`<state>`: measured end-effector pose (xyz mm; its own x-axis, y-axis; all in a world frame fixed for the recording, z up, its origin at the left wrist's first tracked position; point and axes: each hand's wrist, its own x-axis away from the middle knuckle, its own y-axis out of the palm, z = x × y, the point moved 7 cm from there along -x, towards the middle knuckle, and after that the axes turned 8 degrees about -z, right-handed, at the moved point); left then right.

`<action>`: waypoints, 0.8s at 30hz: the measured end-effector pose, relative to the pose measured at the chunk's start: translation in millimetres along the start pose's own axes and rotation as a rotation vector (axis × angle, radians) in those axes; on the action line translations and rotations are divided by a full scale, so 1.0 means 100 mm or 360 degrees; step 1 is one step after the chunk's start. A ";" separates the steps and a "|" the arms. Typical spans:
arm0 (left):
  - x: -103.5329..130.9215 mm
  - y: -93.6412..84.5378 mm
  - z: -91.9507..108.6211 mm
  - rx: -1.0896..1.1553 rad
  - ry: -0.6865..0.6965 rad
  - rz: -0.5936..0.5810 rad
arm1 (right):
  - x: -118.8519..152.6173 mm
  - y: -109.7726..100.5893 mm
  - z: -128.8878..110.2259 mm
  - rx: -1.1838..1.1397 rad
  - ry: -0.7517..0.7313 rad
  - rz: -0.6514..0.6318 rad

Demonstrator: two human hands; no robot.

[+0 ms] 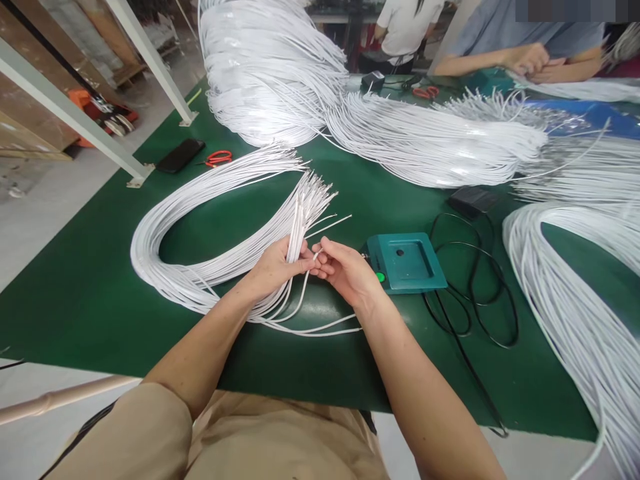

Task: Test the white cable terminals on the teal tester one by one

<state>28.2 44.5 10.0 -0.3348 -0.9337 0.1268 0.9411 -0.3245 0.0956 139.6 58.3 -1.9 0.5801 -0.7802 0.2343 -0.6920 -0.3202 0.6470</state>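
My left hand (pixel 281 265) is closed around a small bunch of white cables (pixel 297 227), their ends sticking up past the thumb. Close against it, my right hand (pixel 345 267) pinches the end of a single white cable (pixel 319 253) between thumb and fingers. Behind my hands lies a curved bundle of white cables (pixel 150 233), its cut ends fanned out near the bunch. A few loose cables trail under my right wrist. Just right of that hand sits a teal device (pixel 407 263) with a green button and a shallow square recess.
A large heap of white cables (pixel 270 73) covers the back of the green table (pixel 80 293). More cable (pixel 565 287) hangs over the right edge. Black cord (pixel 480 300), a dark phone (pixel 180 155) and red-handled snips (pixel 219 158) lie around. A co-worker's hands (pixel 535 63) are at back right.
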 end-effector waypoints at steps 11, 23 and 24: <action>0.01 -0.03 0.09 -0.0028 0.0161 0.0026 | 0.06 0.01 -0.11 0.0199 -0.0207 0.0164; 0.00 0.00 0.02 0.0006 0.0101 -0.0041 | 0.06 -0.08 -0.11 0.0618 -0.0244 0.0306; 0.00 -0.01 0.01 0.0043 0.0073 -0.0030 | 0.06 -0.07 -0.12 0.0770 -0.0294 0.0326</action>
<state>27.3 45.3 10.6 -0.3496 -0.9335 0.0792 0.9326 -0.3387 0.1243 153.7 62.3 3.9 0.3579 -0.9197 0.1612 -0.9264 -0.3281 0.1847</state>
